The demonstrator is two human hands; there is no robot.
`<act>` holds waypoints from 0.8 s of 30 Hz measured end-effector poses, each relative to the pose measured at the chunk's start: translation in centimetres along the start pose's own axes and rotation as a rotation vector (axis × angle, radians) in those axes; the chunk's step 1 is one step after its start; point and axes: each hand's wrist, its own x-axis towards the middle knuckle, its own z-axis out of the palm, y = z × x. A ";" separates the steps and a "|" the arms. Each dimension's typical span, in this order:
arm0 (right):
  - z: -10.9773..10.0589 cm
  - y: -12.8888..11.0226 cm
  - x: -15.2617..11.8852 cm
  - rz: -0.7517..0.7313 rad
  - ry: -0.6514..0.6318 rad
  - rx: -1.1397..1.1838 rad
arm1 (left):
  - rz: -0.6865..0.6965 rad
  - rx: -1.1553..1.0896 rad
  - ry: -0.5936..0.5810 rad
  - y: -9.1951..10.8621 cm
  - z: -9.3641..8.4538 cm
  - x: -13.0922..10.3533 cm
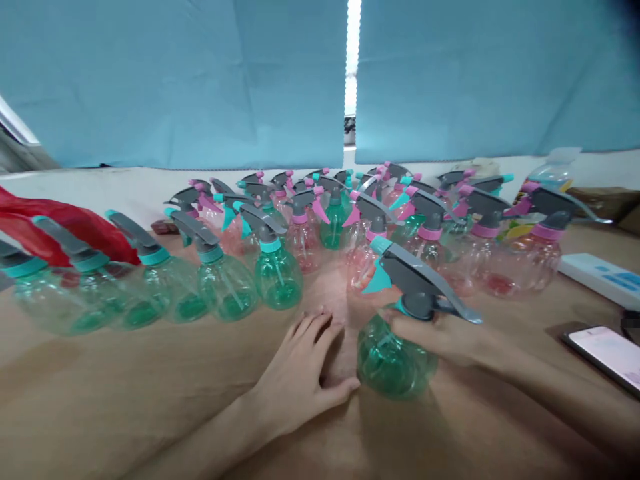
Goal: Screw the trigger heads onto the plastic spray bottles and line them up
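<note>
My right hand [425,333] is wrapped round the neck of a green spray bottle [393,367] with a grey and turquoise trigger head, at the centre right. The bottle tilts a little; whether its base touches the table I cannot tell. Palm down on the wooden table [175,400], my left hand [305,363] lies with its fingers apart, holding nothing. Its thumb tip is close to the green bottle's left side. Ahead of the left hand stands another green spray bottle [279,277], the right end of a row of green bottles.
Pink spray bottles [530,263] stand at the right, with more pink and green ones behind. A phone [607,353] and a white box [603,277] lie at the right edge. A red plastic bag [75,230] is at the left. Blue curtains [175,80] hang behind.
</note>
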 end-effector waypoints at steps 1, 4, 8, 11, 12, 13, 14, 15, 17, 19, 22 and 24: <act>-0.1 0.0 0.0 0.002 -0.035 0.014 | 0.001 -0.001 -0.004 0.0 0.0 0.0; -0.1 0.2 -0.1 0.035 -0.092 0.047 | -0.007 -0.002 -0.013 0.1 0.1 0.0; -0.2 0.5 0.0 0.058 -0.094 0.051 | -0.003 0.001 -0.025 0.1 0.0 0.0; -0.1 0.6 0.1 0.025 0.013 0.021 | -0.002 0.004 -0.035 0.1 0.0 0.1; 0.0 0.7 0.1 0.021 0.051 0.024 | -0.001 0.006 -0.039 0.1 0.0 0.1; 0.1 0.7 0.1 0.029 0.072 0.038 | 0.000 0.009 -0.043 0.1 0.0 0.1; 0.3 0.9 0.0 0.047 0.074 0.059 | 0.001 0.012 -0.048 0.1 0.1 0.1; 0.5 1.0 0.0 0.073 0.068 0.079 | 0.003 0.015 -0.051 0.1 0.1 0.1; 0.8 1.3 -0.1 0.129 0.066 0.093 | 0.004 0.020 -0.057 0.1 0.1 0.1; 1.0 1.5 -0.2 0.168 0.075 0.082 | -0.002 0.023 -0.067 0.2 0.0 0.1; 1.0 1.4 -0.2 0.197 0.095 0.098 | -0.006 0.030 -0.087 0.3 -0.2 0.2; 0.9 1.2 -0.2 0.200 0.096 0.099 | -0.003 0.028 -0.086 0.4 -0.3 0.2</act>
